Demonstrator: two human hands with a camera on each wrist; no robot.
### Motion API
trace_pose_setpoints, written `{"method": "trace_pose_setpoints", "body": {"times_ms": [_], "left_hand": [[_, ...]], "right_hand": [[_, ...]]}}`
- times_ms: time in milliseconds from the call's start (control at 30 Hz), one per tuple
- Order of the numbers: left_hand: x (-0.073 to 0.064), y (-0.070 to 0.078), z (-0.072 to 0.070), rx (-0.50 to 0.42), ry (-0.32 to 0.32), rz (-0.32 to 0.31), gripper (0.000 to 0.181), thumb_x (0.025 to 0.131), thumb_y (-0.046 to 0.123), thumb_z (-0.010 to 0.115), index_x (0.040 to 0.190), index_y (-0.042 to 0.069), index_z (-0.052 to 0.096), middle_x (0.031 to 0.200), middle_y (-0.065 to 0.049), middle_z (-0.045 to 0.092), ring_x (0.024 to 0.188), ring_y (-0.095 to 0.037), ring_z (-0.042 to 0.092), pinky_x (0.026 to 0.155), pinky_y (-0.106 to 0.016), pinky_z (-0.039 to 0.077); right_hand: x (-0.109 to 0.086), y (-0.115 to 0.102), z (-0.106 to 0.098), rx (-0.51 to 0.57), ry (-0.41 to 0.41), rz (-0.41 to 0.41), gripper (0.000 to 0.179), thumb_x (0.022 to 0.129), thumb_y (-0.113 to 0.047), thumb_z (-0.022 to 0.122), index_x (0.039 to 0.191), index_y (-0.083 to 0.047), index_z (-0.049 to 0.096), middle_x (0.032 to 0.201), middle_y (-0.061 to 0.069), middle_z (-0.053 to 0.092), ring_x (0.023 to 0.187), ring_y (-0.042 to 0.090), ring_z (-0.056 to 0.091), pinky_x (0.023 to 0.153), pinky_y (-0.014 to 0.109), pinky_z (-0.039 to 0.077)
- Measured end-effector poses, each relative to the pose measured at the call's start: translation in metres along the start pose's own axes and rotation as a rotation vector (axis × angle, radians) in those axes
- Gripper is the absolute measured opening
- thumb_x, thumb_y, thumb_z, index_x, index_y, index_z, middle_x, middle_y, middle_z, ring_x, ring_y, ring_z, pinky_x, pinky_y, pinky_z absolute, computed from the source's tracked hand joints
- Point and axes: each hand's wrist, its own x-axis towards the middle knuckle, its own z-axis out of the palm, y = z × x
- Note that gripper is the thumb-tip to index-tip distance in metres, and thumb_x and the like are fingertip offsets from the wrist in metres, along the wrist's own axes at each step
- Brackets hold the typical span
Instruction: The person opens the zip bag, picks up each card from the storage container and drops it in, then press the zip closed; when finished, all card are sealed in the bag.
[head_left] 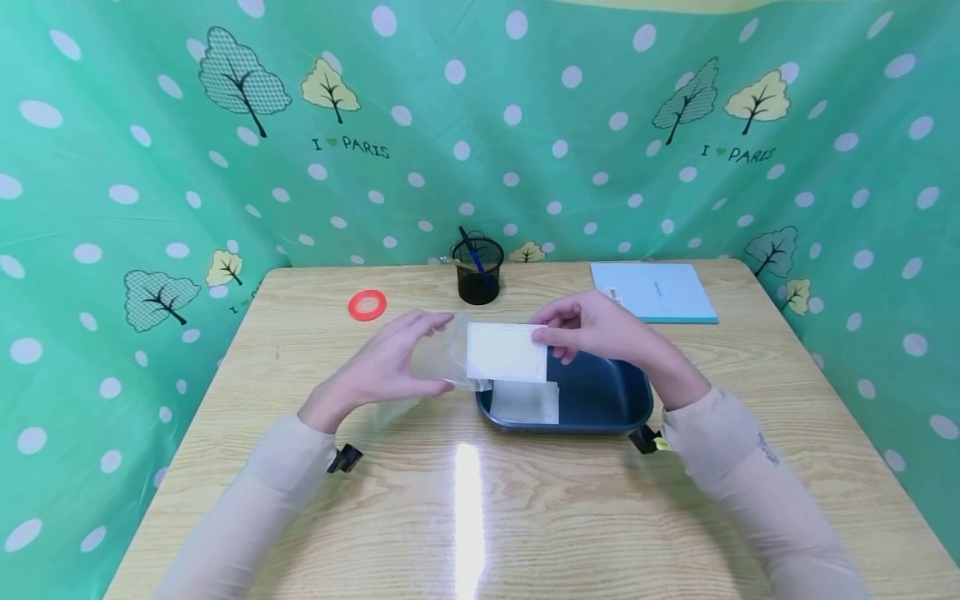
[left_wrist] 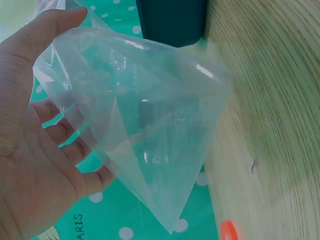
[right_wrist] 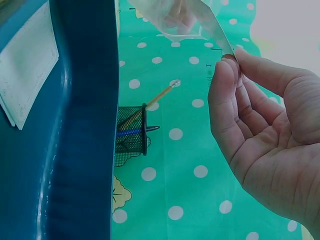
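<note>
My left hand (head_left: 386,358) holds a clear plastic bag (left_wrist: 150,120), its mouth spread between the thumb and the curled fingers. The bag hangs loosely below the hand. Between thumb and fingertips, my right hand (head_left: 596,329) pinches a white card (head_left: 504,354) by its right edge. The card's left edge is at the bag's mouth; whether it is inside, I cannot tell. Below both hands stands a dark blue rectangular container (head_left: 600,404). More white cards (head_left: 528,408) lie in its left part, seen also in the right wrist view.
Behind the hands, a black mesh cup (head_left: 480,292) holds pens. A red ring (head_left: 367,317) that looks like a tape roll lies at back left. A light blue flat book or box (head_left: 660,292) lies at back right, near the polka-dot curtain (head_left: 480,183).
</note>
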Motion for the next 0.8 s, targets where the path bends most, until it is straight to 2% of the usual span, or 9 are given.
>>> {"method": "trace_pose_setpoints", "body": {"times_ms": [333,567,800], "left_hand": [[0.004,0.004,0.005,0.015,-0.013,0.011,0.092,0.074,0.041,0.087,0.149,0.006,0.047,0.135,-0.012,0.057,0.118,-0.028,0.056,0.099,-0.048,0.047],[0.007,0.007,0.007,0.030,0.001,0.031,0.093,0.073,0.044,0.088,0.149,0.008,0.048,0.134,-0.008,0.056,0.117,-0.030,0.057,0.097,-0.048,0.047],[0.009,0.009,0.009,0.053,0.025,0.048,0.095,0.072,0.045,0.088,0.149,0.007,0.047,0.133,-0.008,0.057,0.116,-0.025,0.055,0.096,-0.047,0.047]], "right_hand": [[0.010,-0.004,0.004,0.015,-0.028,0.004,0.030,0.096,-0.021,0.072,0.118,0.000,0.072,0.087,0.014,0.072,0.069,0.027,0.067,0.066,0.037,0.060],[0.017,-0.011,0.010,0.007,-0.005,0.022,0.030,0.095,-0.024,0.073,0.117,-0.003,0.073,0.083,0.010,0.072,0.068,0.027,0.067,0.066,0.040,0.060],[0.023,-0.015,0.015,0.027,0.042,0.085,0.028,0.094,-0.024,0.075,0.113,-0.003,0.074,0.083,0.010,0.073,0.067,0.027,0.069,0.067,0.046,0.060]]}}
